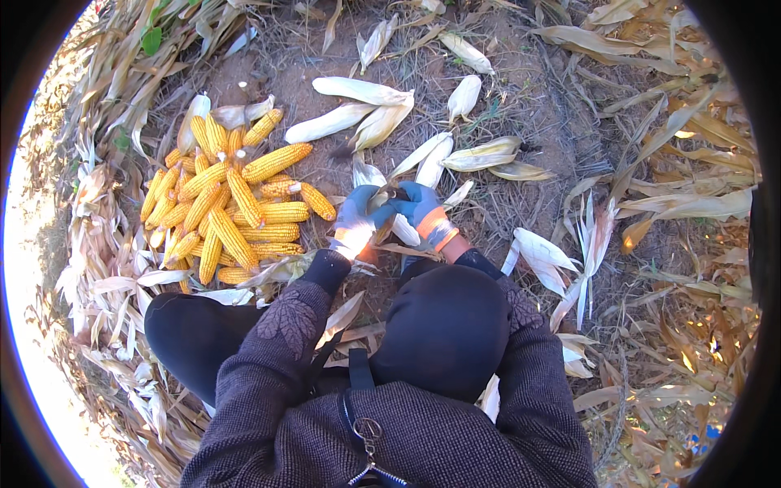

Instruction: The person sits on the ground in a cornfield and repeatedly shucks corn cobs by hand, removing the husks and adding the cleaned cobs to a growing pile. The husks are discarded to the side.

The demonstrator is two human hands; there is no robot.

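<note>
My left hand [359, 213] and my right hand [421, 206] meet in front of my knees, both in grey-blue work gloves with orange cuffs. Between them they grip a dry corn husk [385, 196] with a brownish tip; my fingers cover most of it, so whether an ear is inside cannot be seen. Left of my hands lies a pile of bare yellow corn ears [229, 235]. Just beyond my right hand, pale husked ears [432, 160] rest on the soil, touching or nearly touching the glove.
More ears in husk [360, 91] lie scattered ahead on the dirt [518, 85]. Peeled husks [543, 259] are strewn to the right. Dry corn stalks and leaves [689, 201] line the right side, and heaped husks [122, 317] the left. My bent knee [442, 329] rises close below my hands.
</note>
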